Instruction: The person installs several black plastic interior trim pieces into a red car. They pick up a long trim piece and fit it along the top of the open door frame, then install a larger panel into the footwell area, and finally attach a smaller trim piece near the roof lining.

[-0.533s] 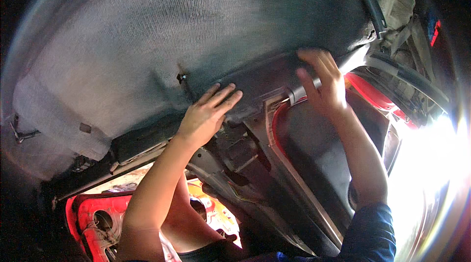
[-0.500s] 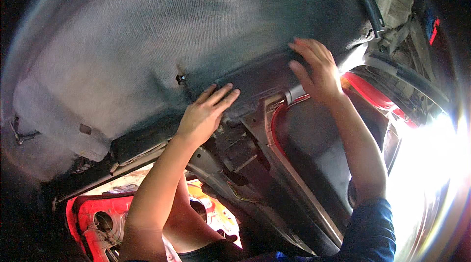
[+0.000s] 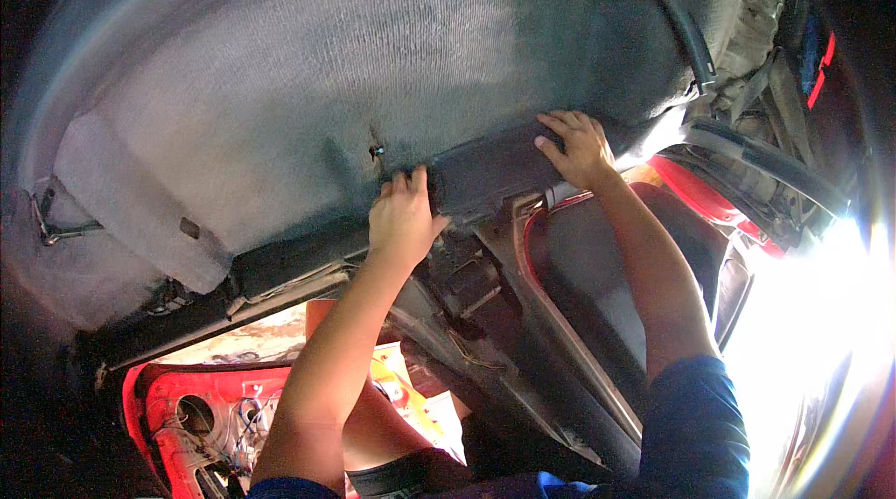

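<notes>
Grey ribbed fabric lining (image 3: pixel 280 107) spreads across the upper part of the view inside a car. Along its lower edge runs a long dark trim panel (image 3: pixel 495 161). At that panel's left end rests my left hand (image 3: pixel 403 219), fingers pointing up and slightly bent, thumb out to the side. My right hand (image 3: pixel 582 152) lies against the panel's right part with its fingers apart. Neither hand grips anything that I can see. A small dark clip (image 3: pixel 377 152) sticks out of the lining just above my left fingertips.
A dark pillar (image 3: pixel 560 331) slants down below my hands beside a dark window (image 3: pixel 597 266). At the lower left is a red door frame (image 3: pixel 219 396) with bare wiring. Black rubber seal (image 3: pixel 686 28) hangs loose at the upper right. Strong light glares at the right.
My right hand has moved left and down onto the trim panel. My left hand has turned, its fingers now pointing up. The whole view has shifted a little.
</notes>
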